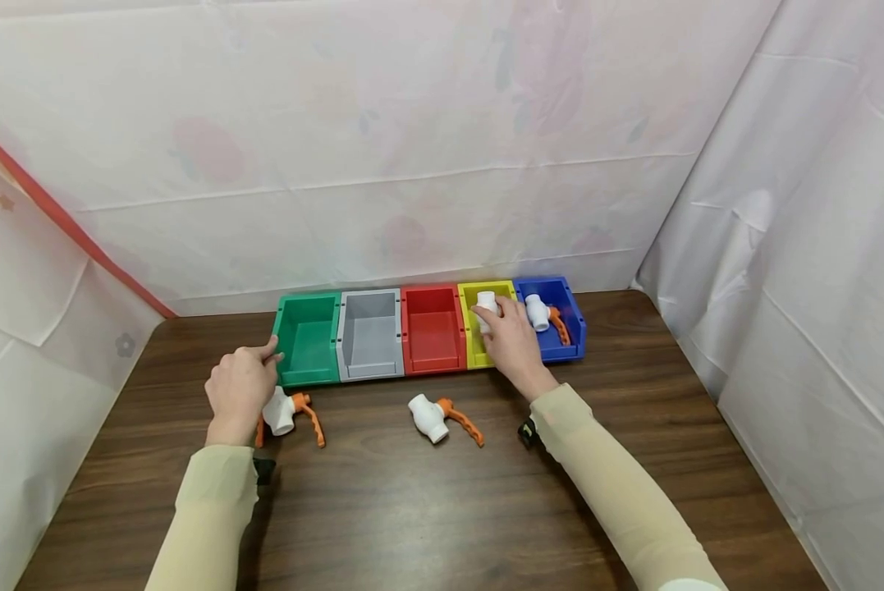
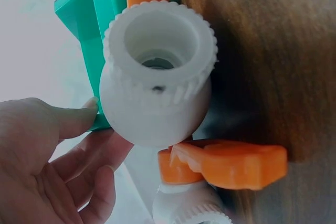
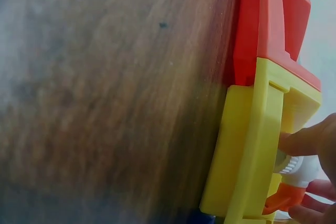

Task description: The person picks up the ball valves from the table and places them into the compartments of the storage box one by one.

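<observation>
My right hand (image 1: 517, 343) holds a white ball valve (image 1: 487, 302) in the yellow bin (image 1: 478, 361). In the right wrist view, that valve's orange handle (image 3: 286, 196) shows beside my fingers (image 3: 310, 214). At the far left, my left hand (image 1: 240, 390) pinches the side edge of the green bin (image 1: 309, 332) between thumb and fingers. Close by that hand, a white ball valve (image 1: 280, 413) with an orange handle lies on the table. A second orange handle (image 1: 260, 432) pokes out there, its valve mostly hidden by the hand in the head view.
Another ball valve (image 1: 430, 419) lies on the table in front of the red bin (image 1: 434, 328). The blue bin (image 1: 570, 349) at the right end contains one valve (image 1: 538, 312). Between green and red stands a grey bin (image 1: 370, 328). White curtains (image 1: 412, 205) surround the table.
</observation>
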`<state>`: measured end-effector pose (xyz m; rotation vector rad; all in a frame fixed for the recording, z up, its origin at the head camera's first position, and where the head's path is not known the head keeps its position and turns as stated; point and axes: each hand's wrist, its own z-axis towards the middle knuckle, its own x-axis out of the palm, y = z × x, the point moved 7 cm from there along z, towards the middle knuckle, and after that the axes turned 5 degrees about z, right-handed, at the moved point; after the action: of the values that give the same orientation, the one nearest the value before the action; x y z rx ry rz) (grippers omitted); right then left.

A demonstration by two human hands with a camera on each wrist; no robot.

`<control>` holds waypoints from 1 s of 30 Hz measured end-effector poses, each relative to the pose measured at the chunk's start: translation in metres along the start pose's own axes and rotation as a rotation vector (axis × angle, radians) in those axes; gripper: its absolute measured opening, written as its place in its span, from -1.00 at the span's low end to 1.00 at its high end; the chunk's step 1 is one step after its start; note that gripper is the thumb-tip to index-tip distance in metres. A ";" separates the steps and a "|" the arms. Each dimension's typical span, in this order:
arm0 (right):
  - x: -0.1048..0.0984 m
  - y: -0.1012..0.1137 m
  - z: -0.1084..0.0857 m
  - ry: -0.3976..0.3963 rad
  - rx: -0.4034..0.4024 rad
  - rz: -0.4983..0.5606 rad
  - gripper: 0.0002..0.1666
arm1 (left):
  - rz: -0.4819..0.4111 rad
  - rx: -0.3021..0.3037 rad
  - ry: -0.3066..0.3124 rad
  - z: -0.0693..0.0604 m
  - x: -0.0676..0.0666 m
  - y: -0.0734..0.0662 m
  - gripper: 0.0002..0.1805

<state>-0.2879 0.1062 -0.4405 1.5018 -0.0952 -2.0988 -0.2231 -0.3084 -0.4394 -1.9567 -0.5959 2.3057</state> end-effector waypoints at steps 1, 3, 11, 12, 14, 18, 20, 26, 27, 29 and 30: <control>0.000 0.000 0.001 0.000 0.000 -0.001 -0.42 | 0.001 -0.001 0.001 0.000 0.000 0.000 -0.58; 0.001 0.000 0.002 0.005 0.001 -0.006 -0.41 | 0.000 -0.004 0.004 0.000 0.000 0.000 -0.58; 0.009 -0.001 0.008 0.057 0.023 -0.039 -0.40 | 0.010 -0.016 0.017 0.000 -0.001 0.000 -0.57; 0.010 -0.001 0.008 0.062 0.025 -0.041 -0.40 | 0.008 -0.015 0.017 0.000 -0.001 0.000 -0.57; 0.013 -0.001 0.010 0.074 0.029 -0.045 -0.39 | 0.003 -0.013 0.016 0.000 -0.001 0.000 -0.57; 0.017 0.000 0.012 0.100 0.044 -0.050 -0.37 | -0.005 -0.008 0.008 0.000 -0.001 0.000 -0.57; 0.019 0.000 0.013 0.114 0.050 -0.059 -0.35 | -0.004 -0.008 0.005 0.000 -0.001 0.000 -0.57; 0.026 0.000 0.014 0.180 0.081 -0.131 -0.31 | 0.000 -0.012 0.006 -0.001 -0.001 0.000 -0.57; 0.028 0.000 0.014 0.190 0.088 -0.140 -0.31 | -0.001 -0.011 0.007 -0.002 0.000 0.000 -0.57; 0.030 -0.001 0.015 0.204 0.101 -0.148 -0.31 | -0.001 -0.009 0.005 -0.002 0.000 0.000 -0.57; 0.031 -0.001 0.016 0.210 0.104 -0.149 -0.31 | -0.001 -0.009 0.004 -0.002 0.000 0.001 -0.57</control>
<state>-0.3090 0.0885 -0.4610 1.8329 -0.0148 -2.0628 -0.2214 -0.3086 -0.4398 -1.9636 -0.6082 2.3022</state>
